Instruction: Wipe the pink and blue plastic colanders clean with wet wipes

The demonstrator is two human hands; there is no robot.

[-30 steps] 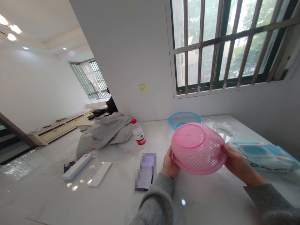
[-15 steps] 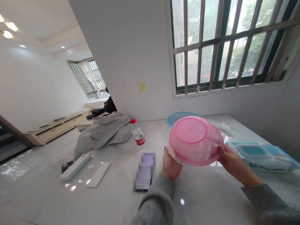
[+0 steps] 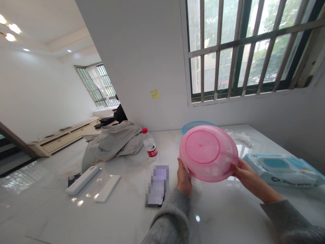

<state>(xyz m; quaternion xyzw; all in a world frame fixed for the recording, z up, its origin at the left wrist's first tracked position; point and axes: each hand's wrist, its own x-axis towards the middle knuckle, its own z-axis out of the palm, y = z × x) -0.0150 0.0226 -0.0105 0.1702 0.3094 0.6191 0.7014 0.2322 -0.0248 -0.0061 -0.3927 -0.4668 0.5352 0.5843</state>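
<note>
Above the white marble-patterned table (image 3: 223,213), in the head view, the pink mesh colander (image 3: 208,152) is tilted, base toward the camera. The right hand (image 3: 250,176) pinches its right rim. The left hand (image 3: 184,178) curls against its left rim, fingers hidden, grip impossible to tell. Tabletop separates colander from phone (image 3: 156,186); the wipes pack (image 3: 284,169) sits near the right edge.

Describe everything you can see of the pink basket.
The pink basket is a round, shallow bowl, apparently plastic, with finely perforated sides and a raised ring around its base, with a small mark near the centre. It is tilted, underside facing the camera, so its inside is hidden. It is held above the table, partly covering the blue basket behind. The right hand grips its lower right edge; the left hand is at its lower left, something white between them.
</note>
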